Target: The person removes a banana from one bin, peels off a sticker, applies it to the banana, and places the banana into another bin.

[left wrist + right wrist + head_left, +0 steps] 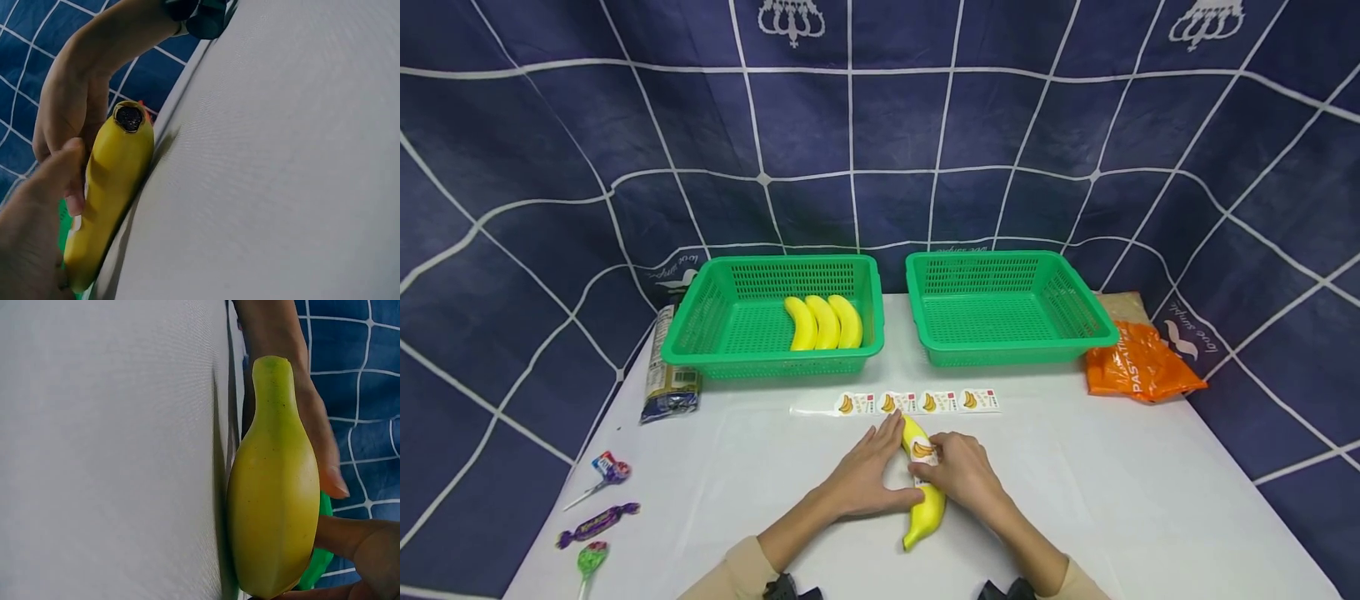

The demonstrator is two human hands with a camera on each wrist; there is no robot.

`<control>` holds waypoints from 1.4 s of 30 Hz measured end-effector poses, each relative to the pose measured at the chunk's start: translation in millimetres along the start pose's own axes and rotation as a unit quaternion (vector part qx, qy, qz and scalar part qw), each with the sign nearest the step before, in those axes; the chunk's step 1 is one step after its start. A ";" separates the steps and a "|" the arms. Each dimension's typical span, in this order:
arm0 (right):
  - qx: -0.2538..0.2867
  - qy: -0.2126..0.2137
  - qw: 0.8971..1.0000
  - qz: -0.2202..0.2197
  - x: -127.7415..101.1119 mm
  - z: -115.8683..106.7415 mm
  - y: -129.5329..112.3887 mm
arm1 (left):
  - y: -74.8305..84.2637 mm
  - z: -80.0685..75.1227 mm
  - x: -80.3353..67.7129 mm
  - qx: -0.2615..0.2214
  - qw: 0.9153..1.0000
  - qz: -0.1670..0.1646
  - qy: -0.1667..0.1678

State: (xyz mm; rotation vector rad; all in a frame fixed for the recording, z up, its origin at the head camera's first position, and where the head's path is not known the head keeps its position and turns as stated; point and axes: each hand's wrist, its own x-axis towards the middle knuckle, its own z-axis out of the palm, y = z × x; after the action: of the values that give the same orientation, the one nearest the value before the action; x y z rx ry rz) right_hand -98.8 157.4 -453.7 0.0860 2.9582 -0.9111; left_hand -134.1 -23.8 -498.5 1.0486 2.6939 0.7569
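Observation:
A yellow banana (928, 510) lies lengthwise on the white table between the two hands. On its upper side sits a white sticker (922, 451) with a banana picture. My left hand (871, 473) rests along the banana's left side, fingers straight toward the far end and thumb touching nearer the stem. From the right, my right hand (964, 471) holds the sticker against the banana with thumb and fingers, covering part of it. The stem end shows closely in the left wrist view, with the banana (119, 169) beside both hands. Just beyond lies a strip of similar stickers (940, 402).
At the back left, a green basket (760, 362) holds three bananas (826, 323). A second green basket (1015, 354) stands to its right. An orange pasta bag (1138, 362) and a dark packet (670, 383) flank them. Lollipops (613, 469) and a purple wrapped candy (597, 524) lie far left.

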 end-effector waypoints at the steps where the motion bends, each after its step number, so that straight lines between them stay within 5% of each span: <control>1: 0.000 0.000 1.000 0.000 -0.1 -0.1 0.1 | 0.3 -1.2 1.8 -0.002 1.000 0.001 0.003; 12: 0.007 0.011 0.999 -0.037 1.2 -0.6 2.1 | 4.1 -37.3 54.8 -0.017 0.998 -0.004 0.054; 19: -0.002 0.013 0.999 -0.036 1.1 -0.9 1.4 | 17.6 -62.1 103.8 -0.050 0.994 -0.032 0.096; 28: 0.012 0.014 0.999 -0.030 -0.1 0.7 2.4 | 20.6 -70.7 155.7 -0.082 0.985 -0.091 0.124; 35: -0.002 0.022 0.999 -0.042 -0.3 1.9 3.8 | 16.5 -70.8 178.5 -0.122 0.977 -0.121 0.128; 42: -0.020 0.020 0.998 -0.052 1.5 0.3 2.2 | 13.8 -68.0 185.4 -0.149 0.975 -0.121 0.108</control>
State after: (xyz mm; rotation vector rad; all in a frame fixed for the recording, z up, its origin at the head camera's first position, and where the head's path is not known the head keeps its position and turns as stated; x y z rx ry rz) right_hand -100.1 159.1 -455.3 -0.0525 3.0426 -0.8698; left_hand -285.2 81.4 -425.8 0.5852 2.6926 1.2375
